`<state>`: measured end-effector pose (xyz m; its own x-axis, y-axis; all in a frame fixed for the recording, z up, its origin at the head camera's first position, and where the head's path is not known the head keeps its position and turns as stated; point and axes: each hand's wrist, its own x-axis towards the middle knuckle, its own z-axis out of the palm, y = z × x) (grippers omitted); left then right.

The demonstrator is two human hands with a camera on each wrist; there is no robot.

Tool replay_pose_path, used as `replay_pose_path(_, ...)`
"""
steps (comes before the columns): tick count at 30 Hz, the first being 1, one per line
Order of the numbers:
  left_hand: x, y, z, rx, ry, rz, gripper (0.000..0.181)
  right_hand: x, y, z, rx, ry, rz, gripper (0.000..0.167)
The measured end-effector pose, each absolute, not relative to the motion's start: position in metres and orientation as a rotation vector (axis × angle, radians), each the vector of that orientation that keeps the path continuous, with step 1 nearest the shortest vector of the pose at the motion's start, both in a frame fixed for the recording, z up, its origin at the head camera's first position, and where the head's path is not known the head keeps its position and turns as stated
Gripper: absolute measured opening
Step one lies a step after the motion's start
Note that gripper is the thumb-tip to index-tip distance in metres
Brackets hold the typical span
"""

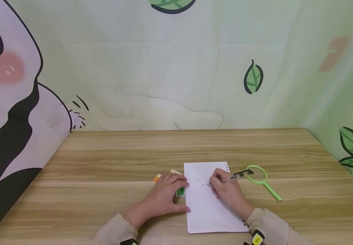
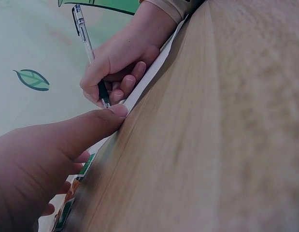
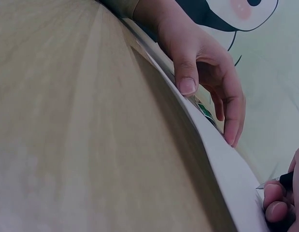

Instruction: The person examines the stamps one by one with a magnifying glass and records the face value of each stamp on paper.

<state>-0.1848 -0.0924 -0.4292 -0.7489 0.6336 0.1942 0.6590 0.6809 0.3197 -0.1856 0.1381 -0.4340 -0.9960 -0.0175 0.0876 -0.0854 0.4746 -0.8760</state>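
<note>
Wooden table (image 1: 109, 163) fills the lower frame, with lined paper (image 1: 208, 216) bottom centre, left hand (image 1: 162, 195) loosely spread at its edge, right hand (image 1: 228, 190), green magnifier (image 1: 272, 191) lower right, and (smallest lol) the pen (image 1: 241, 174) that right hand's pinching over the paper.

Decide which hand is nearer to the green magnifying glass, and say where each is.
Right. The right hand, holding the pen over the paper, is just left of the magnifying glass; the left hand is farther, at the paper's left edge.
</note>
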Motion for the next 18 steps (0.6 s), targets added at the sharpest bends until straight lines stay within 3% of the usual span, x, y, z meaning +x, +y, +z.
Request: replay_pose_path(18, -0.1859, -0.0926, -0.4295, -1.083, -2.822, -0.576, 0.065, -0.1861, 0.1388, -0.4345, 0.132, -2.648, 1.568, 0.019)
